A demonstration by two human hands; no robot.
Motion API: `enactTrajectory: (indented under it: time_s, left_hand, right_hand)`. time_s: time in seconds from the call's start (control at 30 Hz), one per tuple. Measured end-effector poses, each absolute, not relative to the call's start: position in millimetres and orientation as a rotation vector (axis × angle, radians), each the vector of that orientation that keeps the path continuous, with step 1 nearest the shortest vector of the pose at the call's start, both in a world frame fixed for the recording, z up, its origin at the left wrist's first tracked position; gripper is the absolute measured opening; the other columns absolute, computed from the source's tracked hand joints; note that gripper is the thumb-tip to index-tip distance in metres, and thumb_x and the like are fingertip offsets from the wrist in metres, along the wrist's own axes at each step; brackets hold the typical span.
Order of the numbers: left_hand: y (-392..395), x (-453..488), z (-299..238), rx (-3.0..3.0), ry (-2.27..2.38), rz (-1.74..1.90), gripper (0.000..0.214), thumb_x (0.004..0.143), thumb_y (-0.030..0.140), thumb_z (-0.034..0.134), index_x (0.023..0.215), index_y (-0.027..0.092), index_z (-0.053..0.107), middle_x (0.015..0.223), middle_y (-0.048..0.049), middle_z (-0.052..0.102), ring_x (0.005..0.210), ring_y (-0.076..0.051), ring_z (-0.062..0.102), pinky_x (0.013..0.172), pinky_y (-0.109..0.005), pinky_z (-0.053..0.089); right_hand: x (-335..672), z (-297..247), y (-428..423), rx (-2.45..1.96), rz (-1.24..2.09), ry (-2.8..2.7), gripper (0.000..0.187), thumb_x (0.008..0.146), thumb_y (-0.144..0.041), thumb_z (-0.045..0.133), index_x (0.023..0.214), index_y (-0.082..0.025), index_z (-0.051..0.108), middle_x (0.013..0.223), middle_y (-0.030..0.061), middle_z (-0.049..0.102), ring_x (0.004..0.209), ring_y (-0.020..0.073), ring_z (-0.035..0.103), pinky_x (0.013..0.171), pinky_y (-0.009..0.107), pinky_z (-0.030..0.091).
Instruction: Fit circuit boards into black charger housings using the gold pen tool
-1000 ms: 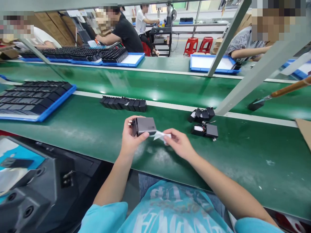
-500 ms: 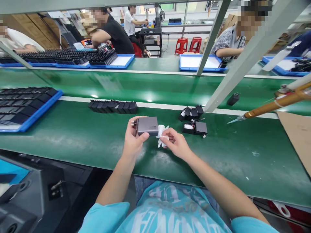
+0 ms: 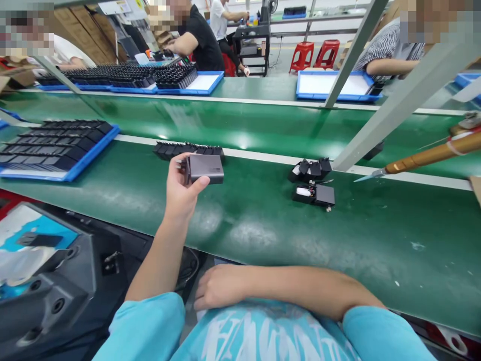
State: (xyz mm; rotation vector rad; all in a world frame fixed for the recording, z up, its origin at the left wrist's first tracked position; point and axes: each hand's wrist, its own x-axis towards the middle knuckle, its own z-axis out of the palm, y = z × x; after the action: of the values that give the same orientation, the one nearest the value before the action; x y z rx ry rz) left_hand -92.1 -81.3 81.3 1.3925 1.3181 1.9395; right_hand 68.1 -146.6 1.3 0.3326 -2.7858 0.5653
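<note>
My left hand (image 3: 181, 188) is closed round a grey power adapter (image 3: 206, 169), held above the green bench. The adapter's plug prongs point left, and my thumb presses its front edge. Low at my waist, in front of the bench edge, is my right hand (image 3: 220, 287). Its back faces up and its fingers curl downward, so what they hold is hidden; a small bit of white shows just under them. Behind the adapter stands a row of black adapters (image 3: 165, 150). To the right lie an opened black adapter case (image 3: 323, 194) with inner parts showing and several black housings (image 3: 310, 169).
A blue tray (image 3: 93, 153) of black adapters sits at the left. A brown-handled tool with a pale blue tip (image 3: 424, 161) juts in from the right. A slanted metal post (image 3: 391, 115) rises from the bench. Co-workers sit across the line beside more trays (image 3: 203, 89).
My right hand has left the adapter with the white tissue and dropped to my waist. My left hand has carried the adapter left and up. The view has shifted.
</note>
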Motion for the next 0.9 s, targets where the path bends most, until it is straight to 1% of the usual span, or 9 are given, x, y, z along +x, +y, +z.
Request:
enactTrajectory:
  time_s: [0.13, 0.2, 0.37, 0.5, 0.63, 0.73, 0.8, 0.83, 0.9]
  left_hand:
    - [-68, -103, 65, 1.454, 1.472, 1.845, 0.065, 0.057, 0.046, 0.087, 0.107, 0.023, 0.053, 0.111, -0.0051, 0.059, 0.101, -0.019, 0.062, 0.090, -0.031, 0.051]
    - [-53, -103, 51, 1.454, 1.547, 1.755, 0.067, 0.055, 0.045, 0.087, 0.106, 0.021, 0.052, 0.108, -0.0057, 0.060, 0.100, -0.019, 0.062, 0.088, -0.031, 0.052]
    - [-14, -94, 20, 1.547, 1.756, 1.336, 0.068, 0.058, 0.045, 0.083, 0.112, 0.021, 0.050, 0.107, -0.0068, 0.063, 0.095, -0.021, 0.064, 0.085, -0.035, 0.053]
    - [-11, -93, 11, 1.665, 1.886, 1.004, 0.071, 0.060, 0.049, 0.082, 0.118, 0.023, 0.051, 0.112, -0.0076, 0.063, 0.092, -0.023, 0.066, 0.083, -0.037, 0.053]
    - [-22, -92, 8, 1.688, 1.908, 0.809, 0.071, 0.063, 0.054, 0.078, 0.121, 0.023, 0.051, 0.114, -0.0082, 0.063, 0.086, -0.023, 0.067, 0.081, -0.037, 0.053]
    - [-27, -88, 9, 1.732, 1.892, 0.734, 0.070, 0.065, 0.055, 0.076, 0.124, 0.026, 0.050, 0.114, -0.0068, 0.064, 0.090, -0.024, 0.066, 0.083, -0.038, 0.052]
    - [-28, -84, 10, 1.788, 1.854, 0.684, 0.070, 0.067, 0.054, 0.074, 0.127, 0.027, 0.050, 0.116, -0.0060, 0.064, 0.092, -0.025, 0.066, 0.084, -0.038, 0.052]
    - [-28, -83, 10, 1.818, 1.826, 0.656, 0.069, 0.068, 0.054, 0.072, 0.128, 0.028, 0.050, 0.118, -0.0059, 0.063, 0.092, -0.025, 0.065, 0.083, -0.038, 0.052]
    - [-29, -80, 10, 1.873, 1.749, 0.613, 0.068, 0.071, 0.054, 0.070, 0.131, 0.029, 0.050, 0.123, -0.0061, 0.061, 0.092, -0.025, 0.064, 0.083, -0.039, 0.052]
  right_hand:
    - [81, 3, -103, -0.039, 0.455, -2.790, 0.032, 0.098, -0.022, 0.036, 0.115, -0.019, 0.063, 0.119, 0.0050, 0.068, 0.107, 0.0145, 0.061, 0.089, 0.026, 0.050]
    - [87, -3, -74, -0.426, 0.322, -2.789, 0.035, 0.098, -0.018, 0.035, 0.124, -0.016, 0.058, 0.129, 0.0080, 0.063, 0.117, 0.0155, 0.058, 0.097, 0.029, 0.048]
    - [113, -21, -70, -0.538, 0.200, -2.813, 0.033, 0.094, -0.023, 0.045, 0.122, -0.022, 0.061, 0.134, -0.0018, 0.061, 0.127, 0.0164, 0.053, 0.110, 0.035, 0.043]
    - [206, -26, -95, -1.087, 0.044, -2.636, 0.048, 0.087, -0.008, 0.039, 0.131, -0.012, 0.056, 0.141, 0.0099, 0.054, 0.132, 0.0226, 0.050, 0.109, 0.040, 0.046]
    - [369, -22, -149, -1.643, -0.162, -2.342, 0.049, 0.084, -0.007, 0.033, 0.124, -0.003, 0.060, 0.123, 0.0246, 0.064, 0.114, 0.0346, 0.062, 0.092, 0.055, 0.054]
    - [474, -8, -207, -2.251, -0.330, -1.939, 0.032, 0.080, -0.027, 0.043, 0.093, -0.024, 0.072, 0.092, 0.0131, 0.074, 0.079, 0.0328, 0.071, 0.066, 0.050, 0.060]
    - [500, 8, -233, -2.499, -0.346, -1.626, 0.020, 0.076, -0.041, 0.050, 0.069, -0.036, 0.068, 0.052, 0.0061, 0.060, 0.040, 0.0290, 0.056, 0.033, 0.043, 0.043]
    - [496, 15, -237, -2.487, -0.401, -1.512, 0.018, 0.078, -0.043, 0.049, 0.073, -0.041, 0.067, 0.055, 0.0059, 0.060, 0.043, 0.0305, 0.057, 0.034, 0.043, 0.041]
    - [461, 25, -226, -2.299, -0.302, -1.551, 0.024, 0.087, -0.040, 0.046, 0.101, -0.043, 0.065, 0.095, 0.0066, 0.069, 0.080, 0.0331, 0.068, 0.055, 0.047, 0.054]
